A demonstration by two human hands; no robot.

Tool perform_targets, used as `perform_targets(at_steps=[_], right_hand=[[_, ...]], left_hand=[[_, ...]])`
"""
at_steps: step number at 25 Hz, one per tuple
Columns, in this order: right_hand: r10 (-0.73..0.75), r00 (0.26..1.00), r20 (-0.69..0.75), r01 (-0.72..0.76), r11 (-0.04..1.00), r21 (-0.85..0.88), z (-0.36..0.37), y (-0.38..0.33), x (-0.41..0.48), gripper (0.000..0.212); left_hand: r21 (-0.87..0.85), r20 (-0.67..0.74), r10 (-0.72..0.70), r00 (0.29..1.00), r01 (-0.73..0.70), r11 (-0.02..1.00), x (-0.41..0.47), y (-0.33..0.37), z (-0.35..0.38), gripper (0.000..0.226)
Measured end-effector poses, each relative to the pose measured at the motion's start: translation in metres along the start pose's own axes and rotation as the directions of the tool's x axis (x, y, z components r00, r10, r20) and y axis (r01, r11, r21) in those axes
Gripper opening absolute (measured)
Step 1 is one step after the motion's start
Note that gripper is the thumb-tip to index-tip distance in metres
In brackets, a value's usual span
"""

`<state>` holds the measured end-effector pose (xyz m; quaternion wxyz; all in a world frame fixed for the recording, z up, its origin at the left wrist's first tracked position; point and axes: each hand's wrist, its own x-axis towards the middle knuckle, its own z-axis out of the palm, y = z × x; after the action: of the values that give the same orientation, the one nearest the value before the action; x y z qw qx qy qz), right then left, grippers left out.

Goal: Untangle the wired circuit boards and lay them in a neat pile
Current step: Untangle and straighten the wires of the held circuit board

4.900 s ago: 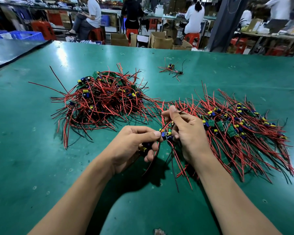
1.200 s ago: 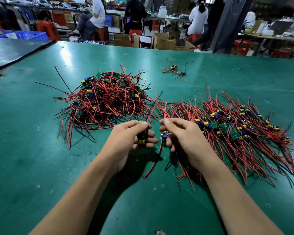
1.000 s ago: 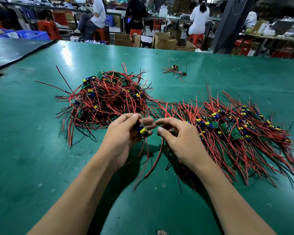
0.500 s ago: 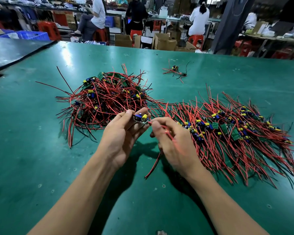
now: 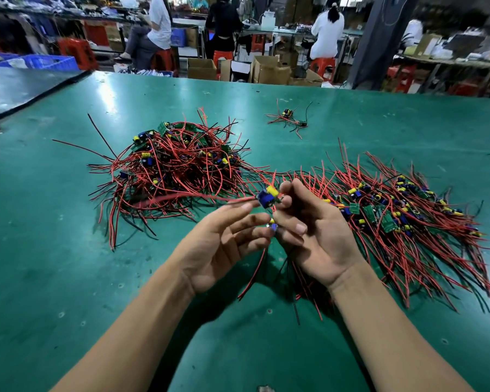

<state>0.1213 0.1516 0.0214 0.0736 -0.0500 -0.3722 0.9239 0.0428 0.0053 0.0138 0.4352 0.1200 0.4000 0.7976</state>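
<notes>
At frame centre, the right hand [image 5: 317, 236] is pinching a board [image 5: 268, 197] in its fingers; the left hand [image 5: 224, 244] is lying half-open, a red wire [image 5: 187, 197] trailing past its fingertips. The tangle [image 5: 176, 171] upper left is looking untouched on the worktop [image 5: 54, 250]; the neat pile [image 5: 393, 222] at right is looking about half done.

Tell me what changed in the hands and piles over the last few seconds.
Both hands rose off the table. The board passed from the left hand to the right hand, its red wire trailing left. The left hand opened. The tangled heap, neat pile and stray board stayed put.
</notes>
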Motion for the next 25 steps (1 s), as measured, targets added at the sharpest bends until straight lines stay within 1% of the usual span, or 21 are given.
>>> perform_targets(at_steps=[3,5,7,8,10,12,15,18,20,22,25], right_hand=[[0.046,0.998,-0.042,-0.052,0.988,-0.145,0.001,0.003,0.0,0.028],[0.034,0.995,-0.089,-0.053,0.973,-0.226,0.002,0.007,0.001,0.026],[0.011,0.995,-0.104,-0.044,0.948,-0.316,0.003,0.011,0.002,0.025],[0.001,0.995,-0.105,-0.04,0.928,-0.371,0.004,0.012,0.001,0.024],[-0.012,0.996,-0.093,-0.032,0.887,-0.461,0.004,0.014,0.0,0.023],[-0.002,0.997,-0.077,-0.035,0.876,-0.48,0.002,0.016,0.001,0.023],[-0.006,0.995,-0.096,-0.047,0.839,-0.542,-0.003,0.02,0.004,0.028],[-0.022,0.994,-0.103,-0.045,0.793,-0.607,-0.005,0.022,0.005,0.034],[-0.042,0.994,-0.103,-0.04,0.729,-0.684,-0.005,0.023,0.005,0.034],[-0.081,0.992,-0.099,-0.018,0.679,-0.734,-0.008,0.024,0.005,0.031],[-0.163,0.98,-0.116,0.015,0.638,-0.77,-0.011,0.025,0.008,0.028]], left_hand=[[0.122,0.109,-0.051,0.993,0.037,0.992,-0.002,0.001,0.0,0.03],[0.134,0.126,-0.026,0.992,0.009,0.991,-0.001,-0.003,-0.001,0.019],[0.133,0.094,-0.006,0.996,-0.007,0.991,0.0,-0.006,0.0,0.005],[0.147,0.064,-0.001,0.998,-0.009,0.989,0.0,-0.007,-0.001,0.006],[0.216,0.003,0.013,1.0,-0.013,0.976,0.002,-0.009,-0.005,0.013],[0.318,-0.049,0.032,0.998,-0.015,0.948,0.002,-0.009,-0.004,0.006],[0.429,-0.097,0.091,0.991,-0.041,0.902,0.001,-0.013,-0.001,0.018],[0.43,-0.118,0.129,0.984,-0.067,0.9,0.001,-0.014,0.0,0.022],[0.424,-0.129,0.137,0.982,-0.07,0.903,0.001,-0.014,0.0,0.019],[0.427,-0.134,0.131,0.982,-0.062,0.902,0.001,-0.015,-0.001,0.016],[0.437,-0.142,0.109,0.984,-0.036,0.899,0.001,-0.016,-0.001,0.019]])
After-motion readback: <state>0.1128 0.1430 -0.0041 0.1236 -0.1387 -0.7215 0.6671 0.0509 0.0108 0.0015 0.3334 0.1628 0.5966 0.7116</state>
